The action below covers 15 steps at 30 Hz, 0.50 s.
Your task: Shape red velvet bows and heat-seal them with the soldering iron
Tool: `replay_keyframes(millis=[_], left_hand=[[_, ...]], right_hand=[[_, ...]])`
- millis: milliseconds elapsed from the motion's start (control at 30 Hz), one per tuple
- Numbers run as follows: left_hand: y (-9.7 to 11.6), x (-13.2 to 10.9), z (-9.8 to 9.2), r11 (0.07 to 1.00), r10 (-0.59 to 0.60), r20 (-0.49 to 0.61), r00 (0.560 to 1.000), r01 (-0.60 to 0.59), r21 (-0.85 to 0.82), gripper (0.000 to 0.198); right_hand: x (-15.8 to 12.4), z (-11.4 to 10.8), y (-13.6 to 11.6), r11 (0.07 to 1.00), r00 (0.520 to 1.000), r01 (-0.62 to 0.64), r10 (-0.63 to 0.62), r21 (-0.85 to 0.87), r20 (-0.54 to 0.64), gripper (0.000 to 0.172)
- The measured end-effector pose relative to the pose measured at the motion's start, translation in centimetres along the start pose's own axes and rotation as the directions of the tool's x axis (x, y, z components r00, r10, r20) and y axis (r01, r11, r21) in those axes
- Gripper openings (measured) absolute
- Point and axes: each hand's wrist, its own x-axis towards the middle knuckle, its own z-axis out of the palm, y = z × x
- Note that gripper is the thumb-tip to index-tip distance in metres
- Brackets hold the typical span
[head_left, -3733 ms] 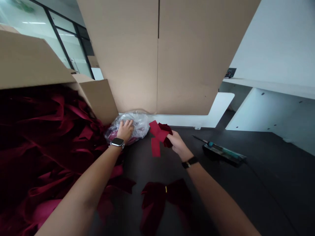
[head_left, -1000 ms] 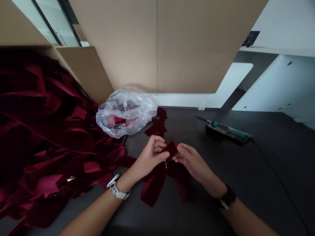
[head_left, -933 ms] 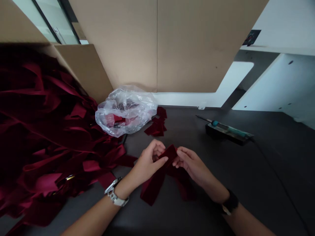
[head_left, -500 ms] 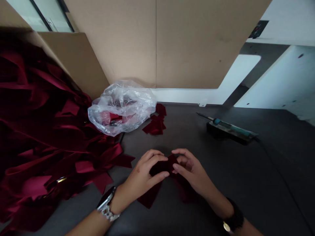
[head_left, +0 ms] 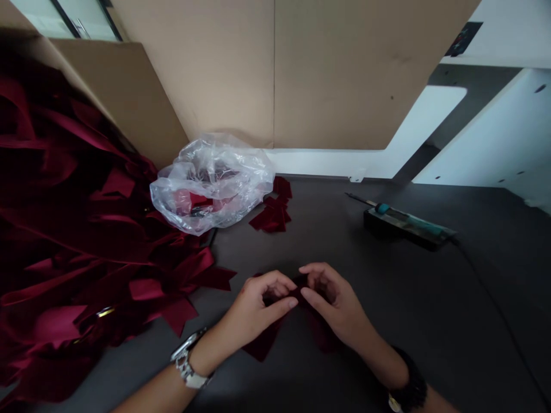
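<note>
- Our worktop [head_left: 434, 321] carries a heap of burgundy velvet bows [head_left: 86, 229] on the left, with a clear plastic bag [head_left: 210, 183] beside it.
- A dark red velvet bow [head_left: 262, 346] sits between our hands, its tails lying on the worktop.
- Our left hand [head_left: 258, 304] and right hand [head_left: 331, 304] meet over its gathered centre, the fingers [head_left: 275, 284] curled nearly closed, pinching the velvet.

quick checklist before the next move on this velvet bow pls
1. Velvet bow held at its middle by left hand and right hand: ok
2. Bow's centre visible: not ok, the hands cover it
3. Heap of velvet bows apart from the hands: ok
4. Loose velvet pieces beside the plastic bag, away from the hands: ok
5. Teal-handled tool away from the hands: ok; whether it is hot: cannot tell
</note>
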Motion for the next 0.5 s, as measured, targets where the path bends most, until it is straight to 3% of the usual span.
replay_keyframes(millis=[67,200,300,500], left_hand=[[0.1,0.0,0.1,0.997,-0.046,0.007,0.999,0.047,-0.066,0.017],[0.3,0.2,0.2,0.963,-0.144,0.07,0.987,0.156,-0.218,0.024],[0.4,0.3,0.0,0.935,-0.182,0.127,0.975,0.212,-0.285,0.028],[0.3,0.5,-0.8,0.942,-0.211,0.11,0.971,0.232,-0.242,0.03]], right_hand=[[0.1,0.1,0.1,1.0,1.0,-0.007,0.007,-0.005,0.006,0.025],[0.4,0.1,0.1,0.972,0.979,-0.177,0.158,0.154,0.129,0.018],[0.5,-0.1,0.0,0.959,0.979,-0.195,0.179,0.205,0.095,0.021],[0.5,-0.5,-0.6,0.971,0.984,-0.177,0.172,0.163,0.043,0.02]])
